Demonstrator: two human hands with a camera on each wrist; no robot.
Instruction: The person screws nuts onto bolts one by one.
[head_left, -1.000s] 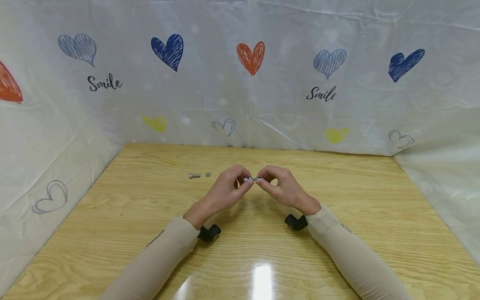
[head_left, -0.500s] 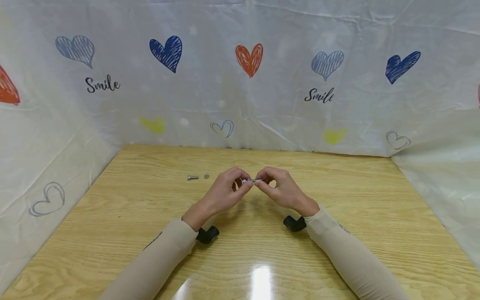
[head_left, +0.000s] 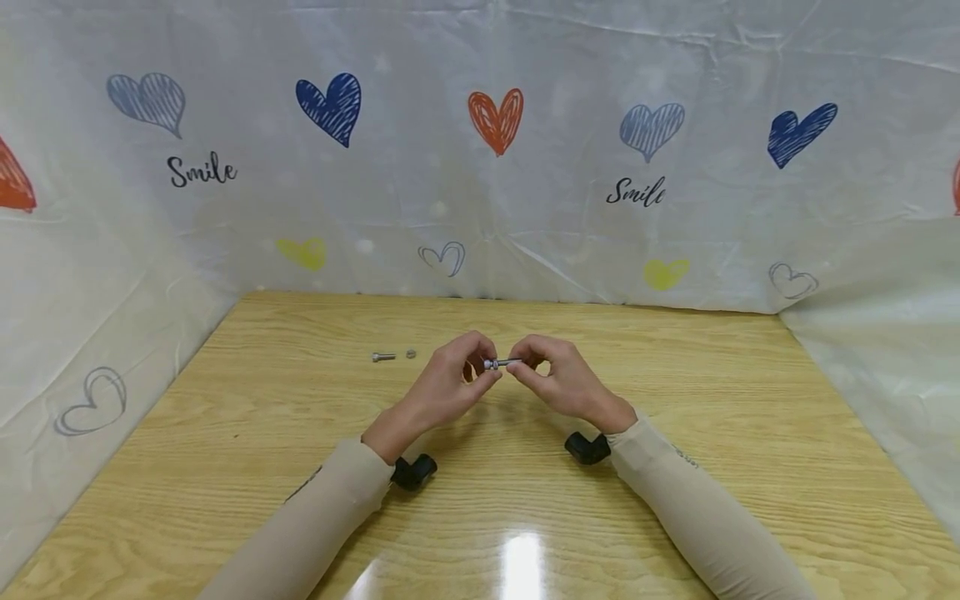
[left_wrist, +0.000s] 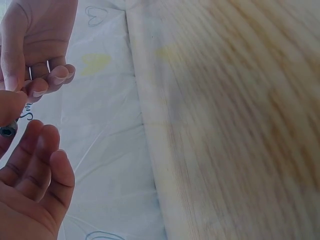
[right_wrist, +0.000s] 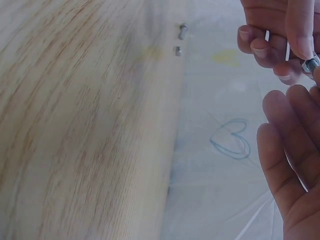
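Above the middle of the table, both hands meet at a silver bolt [head_left: 504, 362] that lies roughly level, its head to the left. A nut [head_left: 495, 364] sits on the bolt close to its head. My left hand [head_left: 450, 379] has thumb and index finger around the head and nut; its other fingers curl loosely. The bolt's socket head [left_wrist: 8, 131] shows under the left thumb in the left wrist view. My right hand [head_left: 558, 379] pinches the shank's far end between thumb and index finger. In the right wrist view the nut [right_wrist: 310, 64] appears beside the left thumb tip.
On the wooden table [head_left: 300, 400], left of the hands, lie another bolt [head_left: 383, 357] and a loose nut [head_left: 410, 354]. A white cloth [head_left: 397, 183] with hearts stands behind the table. Black wrist mounts [head_left: 414, 472] project under the sleeves.
The left thumb and index finger have spread a little, so more of the bolt's head and nut shows. The right hand keeps its pinch. The whole view has shifted slightly.
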